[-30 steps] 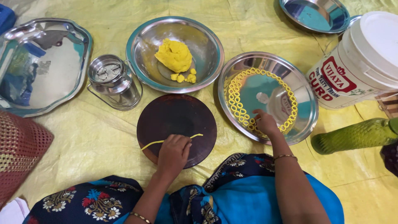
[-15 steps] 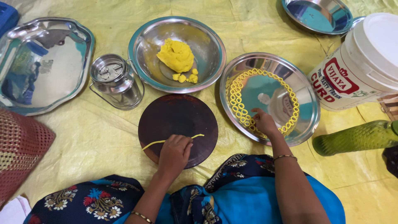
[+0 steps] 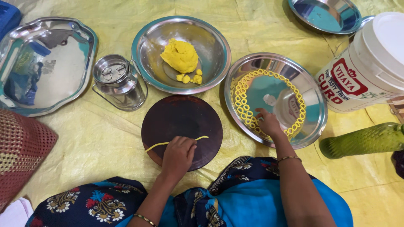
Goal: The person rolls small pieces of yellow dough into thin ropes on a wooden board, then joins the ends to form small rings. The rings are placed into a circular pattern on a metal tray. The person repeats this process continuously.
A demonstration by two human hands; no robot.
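Note:
My left hand (image 3: pixel 178 156) rests palm down on a thin yellow dough strand (image 3: pixel 156 145) that lies across a round dark brown board (image 3: pixel 181 121). My right hand (image 3: pixel 268 123) touches the lower left inside of a steel plate (image 3: pixel 314 110), where several small yellow dough rings (image 3: pixel 240 94) are lined up along the rim. Behind the board, a steel bowl (image 3: pixel 213 42) holds a lump of yellow dough (image 3: pixel 179 55) and a few small pieces.
A lidded steel can (image 3: pixel 115 82) stands left of the board. A steel tray (image 3: pixel 46 67) is at far left, another steel plate (image 3: pixel 326 14) at top right, a white plastic bucket (image 3: pixel 370 63) and a green bottle (image 3: pixel 364 141) at right. A yellow sheet (image 3: pixel 97 138) covers the floor.

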